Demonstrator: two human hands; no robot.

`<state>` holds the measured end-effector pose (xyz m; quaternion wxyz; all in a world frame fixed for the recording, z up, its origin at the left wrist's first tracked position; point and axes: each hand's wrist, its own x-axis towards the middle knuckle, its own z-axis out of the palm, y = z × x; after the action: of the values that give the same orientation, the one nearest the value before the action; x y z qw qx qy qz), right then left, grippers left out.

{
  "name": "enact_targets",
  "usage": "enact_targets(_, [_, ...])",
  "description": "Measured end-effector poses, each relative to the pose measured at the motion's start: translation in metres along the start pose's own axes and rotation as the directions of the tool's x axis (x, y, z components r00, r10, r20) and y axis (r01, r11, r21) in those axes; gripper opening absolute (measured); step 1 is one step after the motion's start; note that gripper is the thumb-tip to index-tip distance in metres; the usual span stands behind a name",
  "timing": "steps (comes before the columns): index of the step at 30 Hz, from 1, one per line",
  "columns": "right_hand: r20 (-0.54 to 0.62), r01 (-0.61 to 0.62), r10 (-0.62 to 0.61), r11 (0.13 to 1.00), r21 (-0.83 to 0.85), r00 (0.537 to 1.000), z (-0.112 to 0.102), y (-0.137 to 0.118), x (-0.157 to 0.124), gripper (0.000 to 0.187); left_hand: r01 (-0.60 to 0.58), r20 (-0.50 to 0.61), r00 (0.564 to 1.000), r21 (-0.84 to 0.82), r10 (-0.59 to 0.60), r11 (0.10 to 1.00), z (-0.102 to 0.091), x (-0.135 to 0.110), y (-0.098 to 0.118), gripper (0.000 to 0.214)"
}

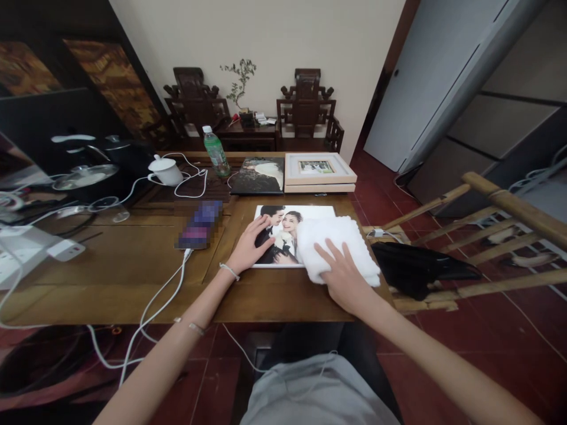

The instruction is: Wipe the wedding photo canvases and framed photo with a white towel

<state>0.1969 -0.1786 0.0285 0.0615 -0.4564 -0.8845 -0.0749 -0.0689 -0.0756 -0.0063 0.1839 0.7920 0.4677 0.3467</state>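
- Photo [280,239] lies flat on worktop [146,265], near the front edge, between both hands; its right part is under the towel [354,239].
- Left hand [248,247] open, laid on photo's left edge, gripping nothing; bracelet on wrist.
- Right hand [344,276] open, fingers spread on top of the white towel, pressing it; towel overhangs photo's right and lower edges.
- Containers: white lidded cup [167,172] back left, contents hidden; green bottle [215,152] upright, white cap on, fill level unclear; glass-lidded pot [88,177] far left, contents unclear.
- Plant [241,79] in a small pot on the low table [257,139] behind.
- Behind photo: pale frames [321,169], stacked, just beside a dark print [258,176].
- Left of left hand: phone [199,225], screen blurred, white cable [177,280] plugged in, running over the front edge.
- Right: black bag [419,268] on bamboo chair [516,189], just off the worktop.
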Motion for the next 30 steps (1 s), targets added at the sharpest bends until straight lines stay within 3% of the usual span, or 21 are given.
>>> enact_targets(5, [0.025, 0.028, -0.029, 0.999, 0.025, 0.999, -0.006, -0.007, -0.01, 0.027, -0.006, 0.004, 1.0, 0.006, 0.006, 1.0, 0.0, 0.0, 0.0, 0.055])
enact_targets(12, [0.125, -0.078, 0.07, 0.995, 0.061, 0.99, -0.004, 0.042, 0.061, 0.039, -0.01, -0.005, 1.0, -0.003, 0.01, 1.0, 0.0, 0.001, -0.002, 0.054])
enact_targets(17, [0.106, -0.078, 0.074, 0.996, 0.036, 0.992, 0.006, 0.068, 0.096, 0.042, -0.005, -0.003, 1.0, -0.014, 0.005, 1.0, 0.0, 0.0, -0.002, 0.054])
enact_targets(21, [0.125, -0.05, 0.053, 0.998, -0.028, 0.991, 0.006, 0.058, 0.082, 0.04, 0.004, -0.004, 1.0, -0.013, -0.005, 1.0, 0.001, 0.0, -0.001, 0.054])
enact_targets(30, [0.065, 0.08, -0.081, 0.997, 0.006, 0.995, -0.008, -0.001, -0.003, 0.022, 0.024, 0.003, 1.0, 0.005, -0.024, 1.0, 0.002, 0.001, 0.001, 0.055])
